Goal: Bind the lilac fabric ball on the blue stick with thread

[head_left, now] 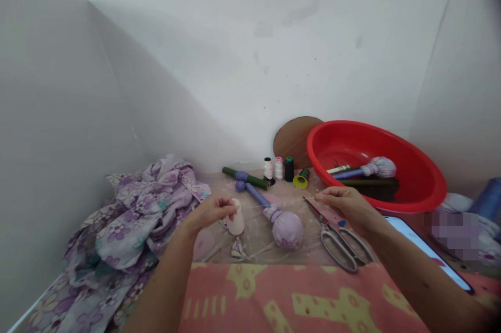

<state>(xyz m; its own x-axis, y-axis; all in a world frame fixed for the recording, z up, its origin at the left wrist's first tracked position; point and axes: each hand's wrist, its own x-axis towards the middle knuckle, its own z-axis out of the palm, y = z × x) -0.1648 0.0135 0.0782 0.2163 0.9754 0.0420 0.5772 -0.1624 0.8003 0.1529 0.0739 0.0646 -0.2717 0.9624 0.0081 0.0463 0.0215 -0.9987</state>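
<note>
My left hand (217,209) and my right hand (341,200) are raised apart above the table, their fingers pinched. A thin whitish thread (285,201) runs nearly taut between them. Right beside my left fingers is a pale, rounded tapering piece (236,222); whether they also grip it I cannot tell. Between and below my hands lies a stick-like thing wrapped in purple, with a round floral cloth bundle (287,228) tied at its end. Scissors (340,247) with grey handles lie below my right hand. A small folded floral scrap (237,248) lies below my left hand.
Crumpled floral fabric (129,234) is heaped at left. Thread spools (278,168) stand by the wall, near a green stick (254,180) and a yellow-rimmed spool (300,181). A red basin (422,176) holds another bundle; a phone (426,252) lies at right.
</note>
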